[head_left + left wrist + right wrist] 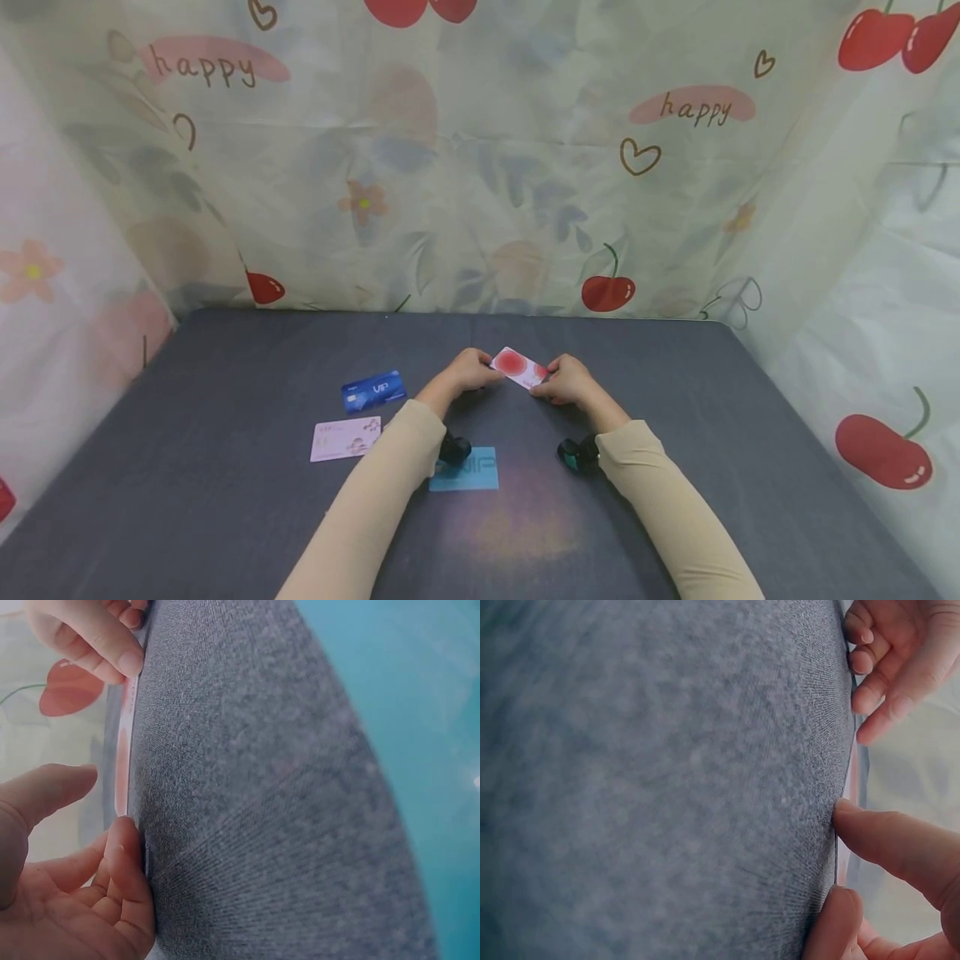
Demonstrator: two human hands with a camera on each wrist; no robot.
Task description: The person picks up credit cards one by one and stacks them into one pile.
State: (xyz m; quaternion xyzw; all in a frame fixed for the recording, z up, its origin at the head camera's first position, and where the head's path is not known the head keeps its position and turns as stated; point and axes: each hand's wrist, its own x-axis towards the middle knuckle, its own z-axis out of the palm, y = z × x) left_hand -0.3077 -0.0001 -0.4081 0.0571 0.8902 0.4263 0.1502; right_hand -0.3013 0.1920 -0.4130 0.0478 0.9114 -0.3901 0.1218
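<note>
1. Red card (pixel 518 368), white with red circles, is beyond the teal card (pixel 483 482) and a little to its right; both hands touch it, at opposite ends. I cannot tell whether it lies flat on the table (pixel 750 500) or is slightly raised.
2. Left hand (pixel 467 371) is beyond the teal card, nearly in line with it. In its wrist view the thumb stands away from the red card, while the loosely bent fingers touch the end of it; the hand is partly open and has no firm grip.
3. Right hand (pixel 570 382) is beyond the teal card and to its right. Its thumb and fingers pinch the other end of the red card, the gap between them small.
4. Blue card (pixel 373 392), marked VIP, lies beyond the teal card and to its left.
5. Pink card (pixel 341 440) lies left of the teal card, slightly farther off, its right end against the outline of the left sleeve (pixel 390 483).
6. Black wrist devices sit on both arms: the left one (pixel 454 450) covers part of the teal card, and the right one (pixel 577 455) is to that card's right.
7. Patterned curtain (pixel 465 208) hangs behind the table, well beyond the teal card.
</note>
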